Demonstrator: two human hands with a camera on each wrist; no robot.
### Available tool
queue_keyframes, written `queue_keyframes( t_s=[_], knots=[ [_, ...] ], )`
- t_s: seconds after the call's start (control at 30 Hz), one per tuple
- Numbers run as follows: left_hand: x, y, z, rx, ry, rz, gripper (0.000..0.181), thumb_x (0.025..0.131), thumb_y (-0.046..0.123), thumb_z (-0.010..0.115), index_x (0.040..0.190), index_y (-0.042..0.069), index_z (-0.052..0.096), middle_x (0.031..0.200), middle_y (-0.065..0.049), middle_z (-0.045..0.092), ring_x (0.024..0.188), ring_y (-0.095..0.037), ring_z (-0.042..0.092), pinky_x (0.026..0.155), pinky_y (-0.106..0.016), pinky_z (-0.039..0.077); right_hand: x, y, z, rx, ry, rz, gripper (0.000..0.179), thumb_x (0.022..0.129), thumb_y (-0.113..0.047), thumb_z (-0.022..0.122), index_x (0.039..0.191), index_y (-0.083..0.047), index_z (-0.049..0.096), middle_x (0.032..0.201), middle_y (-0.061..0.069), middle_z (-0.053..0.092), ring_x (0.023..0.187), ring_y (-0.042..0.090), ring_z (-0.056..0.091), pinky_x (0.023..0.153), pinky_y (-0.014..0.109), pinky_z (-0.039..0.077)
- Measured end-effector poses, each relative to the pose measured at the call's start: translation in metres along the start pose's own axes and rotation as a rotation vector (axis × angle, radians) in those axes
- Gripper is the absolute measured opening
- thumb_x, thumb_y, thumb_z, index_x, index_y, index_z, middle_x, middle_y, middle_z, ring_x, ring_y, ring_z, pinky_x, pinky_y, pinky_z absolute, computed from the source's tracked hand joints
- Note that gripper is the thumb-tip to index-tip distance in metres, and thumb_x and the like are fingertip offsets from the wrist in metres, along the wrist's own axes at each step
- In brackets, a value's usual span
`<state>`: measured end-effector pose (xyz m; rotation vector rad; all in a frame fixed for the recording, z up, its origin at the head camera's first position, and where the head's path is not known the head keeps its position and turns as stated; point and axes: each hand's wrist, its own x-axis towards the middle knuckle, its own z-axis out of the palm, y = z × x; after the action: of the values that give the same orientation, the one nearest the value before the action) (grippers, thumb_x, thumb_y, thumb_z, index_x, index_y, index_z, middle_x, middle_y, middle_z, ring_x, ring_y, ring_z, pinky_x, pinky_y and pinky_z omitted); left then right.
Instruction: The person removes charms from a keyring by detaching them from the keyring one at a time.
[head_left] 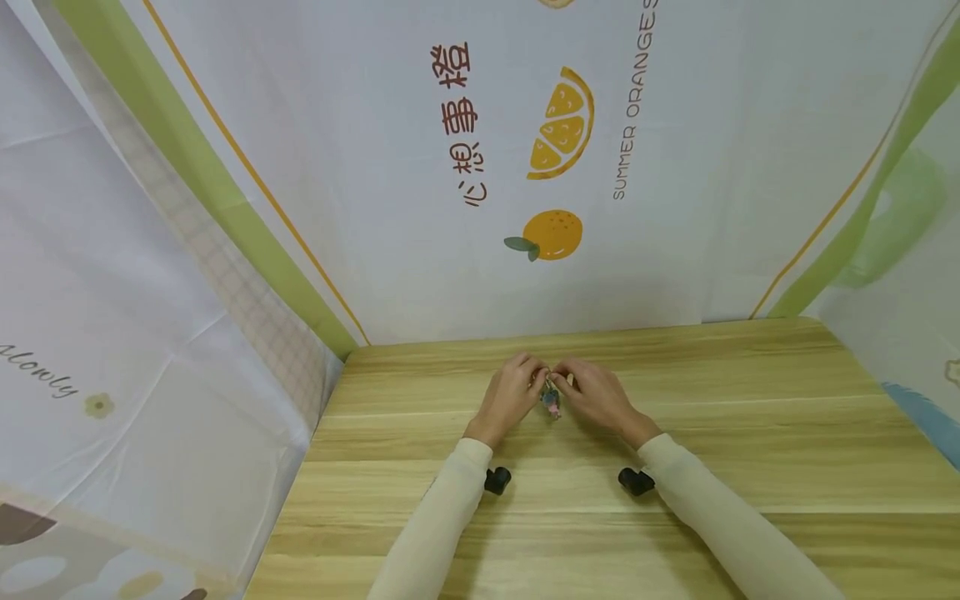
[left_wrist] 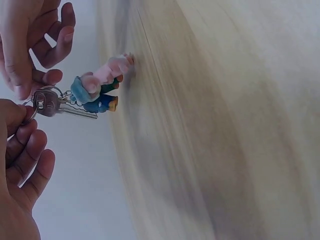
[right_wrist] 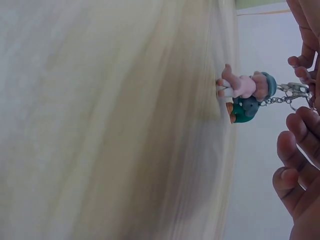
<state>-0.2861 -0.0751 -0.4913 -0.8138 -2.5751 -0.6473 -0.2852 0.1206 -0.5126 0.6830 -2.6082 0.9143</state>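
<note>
Both hands meet over the table at a metal key ring (left_wrist: 34, 116). My left hand (head_left: 507, 398) pinches the ring between thumb and forefinger. From the other side, my right hand (head_left: 600, 398) pinches at the ring too, its remaining fingers loosely bent. A silver key (left_wrist: 75, 110) hangs on the ring. Beside it, on a short chain, dangle small figurines: a pink one with a teal hat (right_wrist: 245, 87) and a dark one in green (right_wrist: 244, 111). Their feet hang close to the tabletop; whether they touch it I cannot tell. Fingertips partly hide the ring.
The wood-grain table (head_left: 555, 533) spreads beneath both arms. Behind it hangs a white cloth (head_left: 397, 275) printed with oranges, and more printed cloth (head_left: 187, 417) covers the left side. Black fittings (head_left: 636, 481) show near both wrists.
</note>
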Motion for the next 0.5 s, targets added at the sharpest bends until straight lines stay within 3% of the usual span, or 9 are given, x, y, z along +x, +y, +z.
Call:
queue_keyframes(
  t_s=[0.23, 0.5],
  knots=[
    [0.0022, -0.0002, -0.0016, -0.028, 0.012, 0.008, 0.017, 0.108, 0.016, 0.064, 0.112, 0.006, 0.078, 0.109, -0.005, 0.073, 0.087, -0.014, 0.069, 0.071, -0.02, 0.056, 0.0053, -0.0013, -0.0014, 0.072, -0.035, 0.049, 0.017, 0.106, -0.024, 0.068, 0.109, -0.01, 0.076, 0.091, 0.0, 0.075, 0.064, 0.005, 0.052, 0.058, 0.025, 0.044],
    [0.0006, -0.0013, -0.0035, -0.02, 0.004, -0.001, 0.016, 0.108, 0.016, 0.065, 0.112, 0.007, 0.077, 0.108, -0.005, 0.073, 0.086, -0.014, 0.07, 0.071, -0.02, 0.057, 0.0067, -0.0015, -0.0048, 0.069, -0.049, 0.049, 0.013, 0.106, -0.022, 0.068, 0.103, -0.012, 0.074, 0.087, -0.001, 0.072, 0.064, 0.006, 0.052, 0.059, 0.025, 0.044]
  ],
)
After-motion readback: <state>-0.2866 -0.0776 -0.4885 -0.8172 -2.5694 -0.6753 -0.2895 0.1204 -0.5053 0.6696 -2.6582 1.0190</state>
